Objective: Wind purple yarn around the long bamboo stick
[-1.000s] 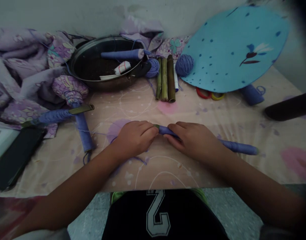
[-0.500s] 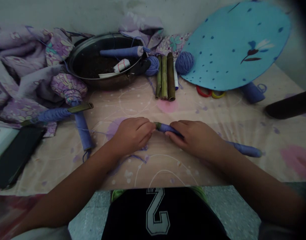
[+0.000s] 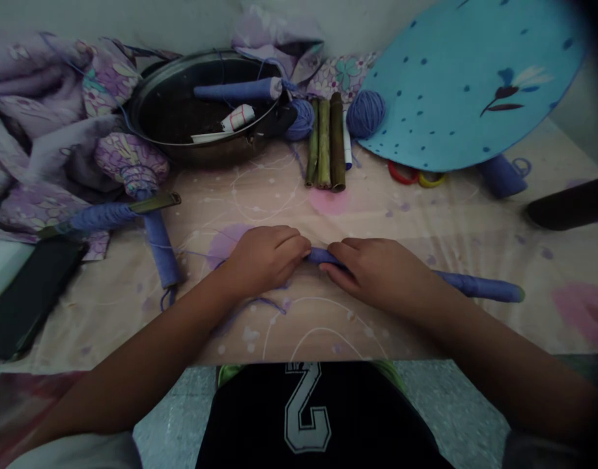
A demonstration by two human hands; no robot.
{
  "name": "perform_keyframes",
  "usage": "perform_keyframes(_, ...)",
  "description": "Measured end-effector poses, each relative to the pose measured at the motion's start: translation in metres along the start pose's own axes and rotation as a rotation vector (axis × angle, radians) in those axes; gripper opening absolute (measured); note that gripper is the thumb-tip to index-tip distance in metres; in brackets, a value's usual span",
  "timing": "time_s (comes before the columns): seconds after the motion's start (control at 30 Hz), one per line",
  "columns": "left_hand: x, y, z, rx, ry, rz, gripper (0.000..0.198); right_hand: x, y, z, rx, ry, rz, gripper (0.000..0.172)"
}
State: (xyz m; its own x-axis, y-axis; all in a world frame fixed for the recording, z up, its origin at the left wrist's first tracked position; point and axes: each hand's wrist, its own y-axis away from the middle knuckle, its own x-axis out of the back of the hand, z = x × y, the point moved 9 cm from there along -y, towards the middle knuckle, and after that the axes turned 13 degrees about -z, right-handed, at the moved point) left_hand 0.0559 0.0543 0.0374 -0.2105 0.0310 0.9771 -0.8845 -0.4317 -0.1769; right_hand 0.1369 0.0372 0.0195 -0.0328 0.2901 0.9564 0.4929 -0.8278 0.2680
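A long stick (image 3: pixel 484 287) wrapped in blue-purple yarn lies low over the table, crossing in front of me from left to right. My left hand (image 3: pixel 270 259) pinches its left end with fingers closed, hiding the tip. Around its middle my right hand (image 3: pixel 380 266) is closed, thumb and forefinger toward the left hand. The stick comes out beyond the right wrist and ends in a greenish tip. Loose blue yarn (image 3: pixel 267 303) trails on the cloth by my left wrist, and a thin strand runs left toward a yarn-wrapped piece (image 3: pixel 163 257).
A dark pan (image 3: pixel 201 153) holds dark material and a blue wrapped stick. Several bare green-brown sticks (image 3: pixel 324 150), a yarn ball (image 3: pixel 366 114), scissors handles (image 3: pixel 403 172) and a blue fan-shaped panel (image 3: pixel 455 98) stand behind. Flowered cloth (image 3: pixel 59 98) and a black phone (image 3: pixel 32 299) are left.
My left hand has slid slightly right along the stick, covering the bare green end that showed before. The stick's right end now reaches a little further right. The view has tilted slightly.
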Motion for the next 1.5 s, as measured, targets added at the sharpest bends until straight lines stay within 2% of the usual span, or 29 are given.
perform_keyframes(0.13, -0.006, -0.001, -0.004, 0.021, 0.09, -0.063, 0.023, 0.002, 0.002, -0.007, 0.06, 0.068, 0.029, 0.025)
perform_keyframes(0.37, -0.015, -0.002, -0.005, -0.043, 0.3, -0.208, 0.021, -0.001, 0.007, -0.019, 0.236, 0.171, 0.093, 0.027)
perform_keyframes(0.7, -0.007, -0.002, -0.013, -0.068, 0.547, -0.179, 0.024, 0.012, 0.015, -0.022, 0.282, 0.191, 0.272, 0.024)
perform_keyframes(1.0, -0.014, -0.002, -0.019, -0.025, 0.694, -0.278, 0.024, 0.018, 0.021, -0.032, 0.423, 0.187, 0.34, 0.023)
perform_keyframes(1.5, -0.012, 0.002, -0.022, 0.015, 0.894, -0.254, 0.024, 0.032, 0.042, -0.034, 0.427, 0.265, 0.572, 0.016)
